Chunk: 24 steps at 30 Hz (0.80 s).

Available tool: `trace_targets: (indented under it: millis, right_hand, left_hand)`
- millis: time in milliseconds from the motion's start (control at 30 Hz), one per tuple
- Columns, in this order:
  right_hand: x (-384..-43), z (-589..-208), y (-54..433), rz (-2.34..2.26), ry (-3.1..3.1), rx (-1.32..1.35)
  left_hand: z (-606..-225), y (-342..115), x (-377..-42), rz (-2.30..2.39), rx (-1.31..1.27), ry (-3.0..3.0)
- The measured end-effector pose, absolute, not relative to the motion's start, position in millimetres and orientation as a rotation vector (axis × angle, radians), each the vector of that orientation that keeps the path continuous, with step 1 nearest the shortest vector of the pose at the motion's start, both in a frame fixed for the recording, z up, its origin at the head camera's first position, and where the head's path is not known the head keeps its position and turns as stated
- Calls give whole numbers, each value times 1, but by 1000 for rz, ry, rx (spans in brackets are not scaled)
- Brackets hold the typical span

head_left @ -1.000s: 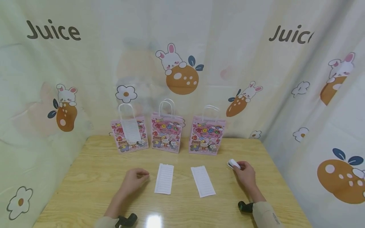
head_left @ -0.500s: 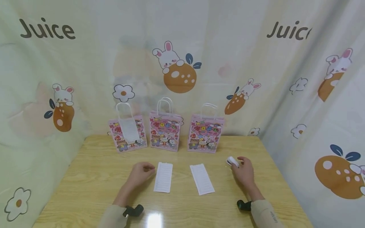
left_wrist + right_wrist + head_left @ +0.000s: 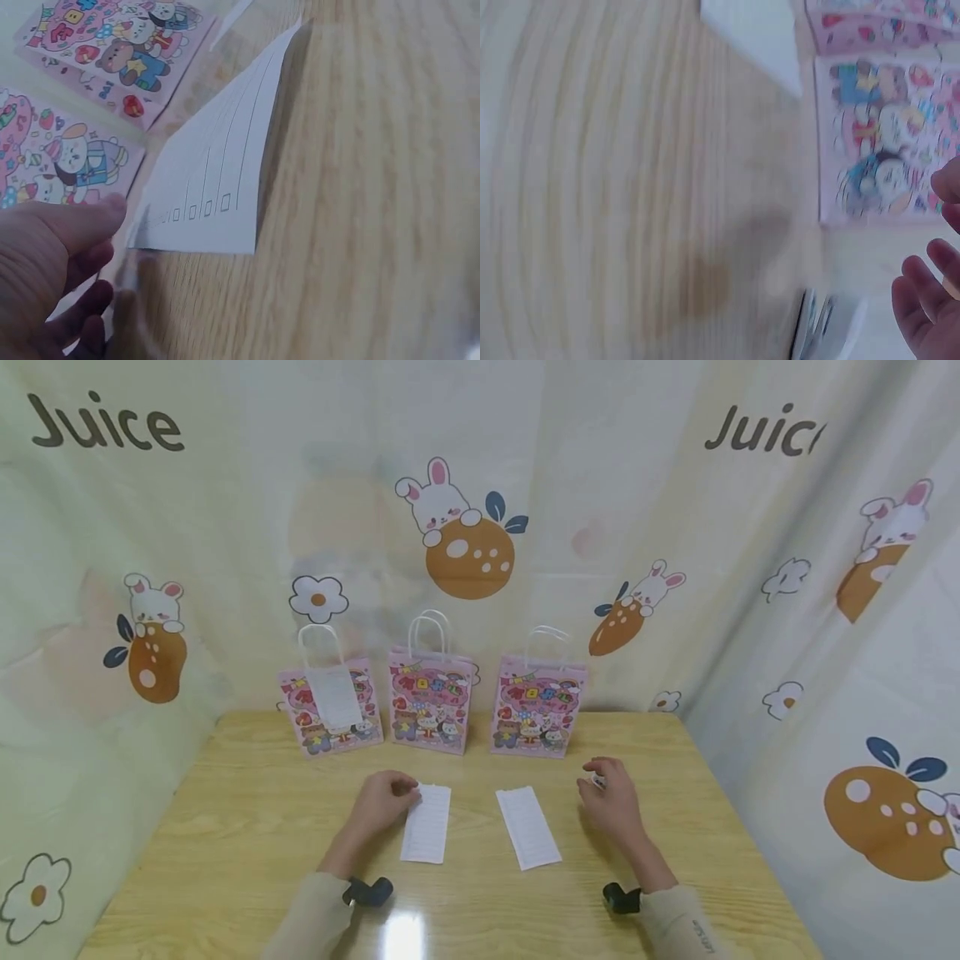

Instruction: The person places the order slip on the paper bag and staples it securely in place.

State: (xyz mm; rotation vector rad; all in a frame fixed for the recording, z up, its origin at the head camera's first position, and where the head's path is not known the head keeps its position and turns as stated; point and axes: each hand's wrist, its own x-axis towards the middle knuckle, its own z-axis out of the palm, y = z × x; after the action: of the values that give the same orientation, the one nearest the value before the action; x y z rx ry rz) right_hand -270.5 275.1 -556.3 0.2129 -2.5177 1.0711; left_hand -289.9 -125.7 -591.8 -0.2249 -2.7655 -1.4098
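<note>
My left hand is at the far left corner of a white lined paper sheet. Its fingers bend loosely beside that corner; in the left wrist view no paper shows between the thumb and fingers. Printed checkboxes run along one edge of the sheet. My right hand hovers at the right, thumb and fingers apart. In the right wrist view a small white stapler lies below the hand, no finger around it. Most of the stapler hides behind the hand in the head view. A second lined sheet lies between the hands.
Along the back of the wooden table stand a left pink gift bag, a middle gift bag and a right gift bag. A lined sheet hangs on the left bag's front. A printed curtain surrounds the table.
My left hand has moved right and forward to the sheet's corner. My right hand has let go of the stapler and shifted left over it. The view has drifted slightly.
</note>
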Motion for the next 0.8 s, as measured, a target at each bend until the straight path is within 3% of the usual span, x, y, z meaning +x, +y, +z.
trace_targets:
  millis: [800]
  right_hand:
    - [-244,-565,172,1305,-2440,514]
  left_hand:
    - [-598,-117,-295,-1166,-229,-2790]
